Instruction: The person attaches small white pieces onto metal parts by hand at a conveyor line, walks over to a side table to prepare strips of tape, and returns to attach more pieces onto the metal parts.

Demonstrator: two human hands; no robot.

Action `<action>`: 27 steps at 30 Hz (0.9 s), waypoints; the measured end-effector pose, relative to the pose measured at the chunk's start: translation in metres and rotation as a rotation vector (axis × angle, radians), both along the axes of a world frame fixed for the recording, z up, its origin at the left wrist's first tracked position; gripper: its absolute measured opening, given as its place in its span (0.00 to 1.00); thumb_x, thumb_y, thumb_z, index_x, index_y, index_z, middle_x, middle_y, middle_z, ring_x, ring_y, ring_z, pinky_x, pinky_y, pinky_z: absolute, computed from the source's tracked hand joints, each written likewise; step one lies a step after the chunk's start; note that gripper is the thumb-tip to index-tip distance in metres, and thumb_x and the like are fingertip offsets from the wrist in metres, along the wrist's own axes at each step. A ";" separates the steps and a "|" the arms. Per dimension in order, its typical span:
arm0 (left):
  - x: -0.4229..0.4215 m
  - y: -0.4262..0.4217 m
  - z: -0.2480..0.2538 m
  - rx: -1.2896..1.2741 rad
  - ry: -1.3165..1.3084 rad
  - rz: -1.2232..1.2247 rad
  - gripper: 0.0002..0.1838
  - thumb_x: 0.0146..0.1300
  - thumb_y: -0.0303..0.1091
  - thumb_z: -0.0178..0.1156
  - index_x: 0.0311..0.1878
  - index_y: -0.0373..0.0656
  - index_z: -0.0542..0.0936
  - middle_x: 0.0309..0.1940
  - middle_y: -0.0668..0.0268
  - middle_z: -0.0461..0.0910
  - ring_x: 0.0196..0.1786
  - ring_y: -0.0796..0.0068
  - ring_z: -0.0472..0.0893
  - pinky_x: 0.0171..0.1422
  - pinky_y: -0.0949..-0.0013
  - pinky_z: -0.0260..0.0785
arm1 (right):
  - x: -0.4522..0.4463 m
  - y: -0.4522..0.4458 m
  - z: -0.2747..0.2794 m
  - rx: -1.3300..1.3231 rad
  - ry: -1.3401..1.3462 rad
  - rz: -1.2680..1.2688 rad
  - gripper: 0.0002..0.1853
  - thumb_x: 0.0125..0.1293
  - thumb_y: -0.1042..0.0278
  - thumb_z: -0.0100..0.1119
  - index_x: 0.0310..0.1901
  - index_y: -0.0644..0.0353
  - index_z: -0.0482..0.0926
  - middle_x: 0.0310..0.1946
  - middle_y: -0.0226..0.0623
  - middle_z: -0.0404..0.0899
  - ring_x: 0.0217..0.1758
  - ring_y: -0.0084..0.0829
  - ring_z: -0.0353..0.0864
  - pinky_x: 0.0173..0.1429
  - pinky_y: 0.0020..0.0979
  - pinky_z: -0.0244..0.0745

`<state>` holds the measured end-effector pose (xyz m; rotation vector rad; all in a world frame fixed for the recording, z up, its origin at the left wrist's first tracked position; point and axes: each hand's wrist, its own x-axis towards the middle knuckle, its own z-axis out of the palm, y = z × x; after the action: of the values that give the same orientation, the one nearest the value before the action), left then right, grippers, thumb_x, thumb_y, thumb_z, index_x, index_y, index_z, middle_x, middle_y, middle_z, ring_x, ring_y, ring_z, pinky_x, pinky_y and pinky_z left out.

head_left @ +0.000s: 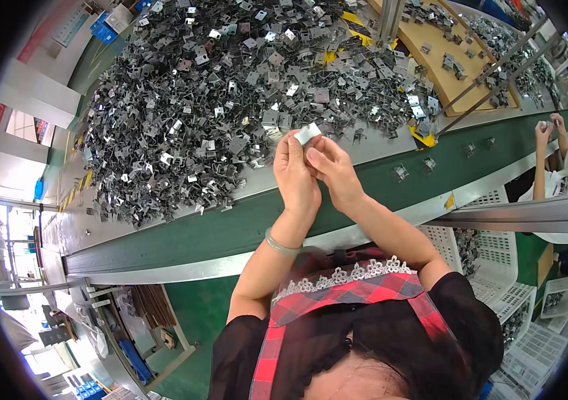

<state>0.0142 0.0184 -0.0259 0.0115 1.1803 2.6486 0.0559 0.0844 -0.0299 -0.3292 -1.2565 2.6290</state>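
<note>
A small shiny metal piece (308, 134) is held up between both hands, above the near edge of a large heap of metal parts (217, 87). My left hand (294, 175), with a pale bangle on its wrist, has its fingers closed on the piece from the left. My right hand (334, 172) pinches at the piece's right side, its thumb and fingers drawn together. Both hands are over the green conveyor belt (250, 211), close beside each other.
Several metal parts (428, 165) lie spaced along the belt to the right. A wooden board (460, 53) holds more parts at the upper right. A co-worker's hands (549, 128) are raised at the far right. White plastic crates (497, 257) stand below the belt.
</note>
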 end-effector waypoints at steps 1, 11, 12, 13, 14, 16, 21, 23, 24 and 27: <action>0.002 -0.002 0.002 -0.001 0.001 0.001 0.13 0.76 0.38 0.47 0.51 0.37 0.72 0.44 0.61 0.80 0.43 0.74 0.83 0.43 0.74 0.78 | -0.003 0.000 0.001 -0.001 0.001 0.001 0.18 0.66 0.62 0.64 0.53 0.60 0.73 0.41 0.27 0.77 0.42 0.15 0.74 0.45 0.20 0.69; 0.012 0.001 0.011 -0.081 0.024 -0.025 0.14 0.77 0.38 0.45 0.53 0.38 0.73 0.47 0.62 0.79 0.46 0.75 0.81 0.47 0.75 0.76 | -0.024 0.013 0.006 0.117 -0.015 -0.085 0.10 0.69 0.61 0.62 0.35 0.58 0.80 0.26 0.21 0.76 0.25 0.11 0.70 0.27 0.16 0.63; 0.014 0.001 0.016 -0.035 -0.020 -0.016 0.15 0.77 0.39 0.46 0.54 0.37 0.73 0.45 0.62 0.80 0.44 0.76 0.82 0.47 0.74 0.77 | -0.025 0.015 0.005 0.210 0.003 -0.110 0.10 0.69 0.61 0.61 0.35 0.59 0.80 0.26 0.23 0.78 0.25 0.12 0.73 0.28 0.16 0.65; 0.016 0.000 0.018 -0.034 -0.020 -0.016 0.15 0.77 0.39 0.46 0.54 0.37 0.73 0.45 0.62 0.80 0.44 0.76 0.82 0.47 0.74 0.77 | -0.024 0.017 0.006 0.211 0.002 -0.110 0.10 0.69 0.61 0.61 0.35 0.59 0.80 0.26 0.23 0.78 0.25 0.12 0.73 0.28 0.16 0.65; 0.017 -0.002 0.020 0.035 -0.015 -0.048 0.15 0.76 0.38 0.47 0.55 0.37 0.73 0.47 0.62 0.79 0.46 0.74 0.82 0.50 0.73 0.77 | -0.024 0.020 0.009 0.216 -0.004 -0.099 0.10 0.69 0.62 0.61 0.37 0.60 0.80 0.28 0.25 0.80 0.26 0.13 0.75 0.28 0.16 0.67; 0.016 -0.009 0.018 0.100 -0.018 -0.077 0.16 0.76 0.38 0.47 0.56 0.36 0.72 0.49 0.61 0.79 0.47 0.72 0.82 0.52 0.71 0.77 | -0.021 0.022 0.012 0.217 -0.020 -0.085 0.09 0.68 0.63 0.62 0.38 0.62 0.81 0.30 0.27 0.81 0.27 0.13 0.77 0.29 0.16 0.69; 0.003 -0.027 -0.004 -0.285 0.112 -0.183 0.13 0.71 0.35 0.56 0.50 0.35 0.77 0.35 0.66 0.82 0.36 0.80 0.80 0.40 0.77 0.72 | -0.019 0.027 0.009 0.271 -0.043 -0.064 0.10 0.68 0.66 0.62 0.42 0.65 0.82 0.32 0.31 0.83 0.34 0.16 0.80 0.37 0.19 0.74; 0.001 -0.032 -0.010 -0.338 0.125 -0.165 0.11 0.70 0.34 0.58 0.46 0.35 0.79 0.32 0.68 0.81 0.33 0.82 0.77 0.37 0.79 0.69 | -0.020 0.028 -0.005 0.351 -0.021 -0.081 0.09 0.67 0.67 0.63 0.42 0.65 0.83 0.35 0.32 0.83 0.35 0.17 0.79 0.38 0.20 0.74; 0.001 -0.033 -0.010 -0.389 0.139 -0.152 0.10 0.69 0.34 0.60 0.42 0.36 0.80 0.28 0.71 0.80 0.31 0.85 0.75 0.35 0.80 0.65 | -0.020 0.028 -0.005 0.432 0.000 -0.103 0.09 0.66 0.69 0.63 0.41 0.66 0.83 0.37 0.34 0.83 0.36 0.17 0.79 0.40 0.21 0.73; 0.005 -0.035 -0.007 -0.421 0.163 -0.103 0.10 0.69 0.34 0.60 0.37 0.36 0.81 0.28 0.72 0.78 0.30 0.86 0.73 0.35 0.80 0.64 | -0.019 0.021 0.000 0.716 0.077 -0.246 0.10 0.63 0.71 0.65 0.30 0.72 0.82 0.36 0.35 0.82 0.31 0.17 0.77 0.33 0.22 0.73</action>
<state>0.0196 -0.0167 -0.0330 0.2105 1.7187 2.2982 0.0369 0.1054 -0.0298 -0.2303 -1.8694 1.8174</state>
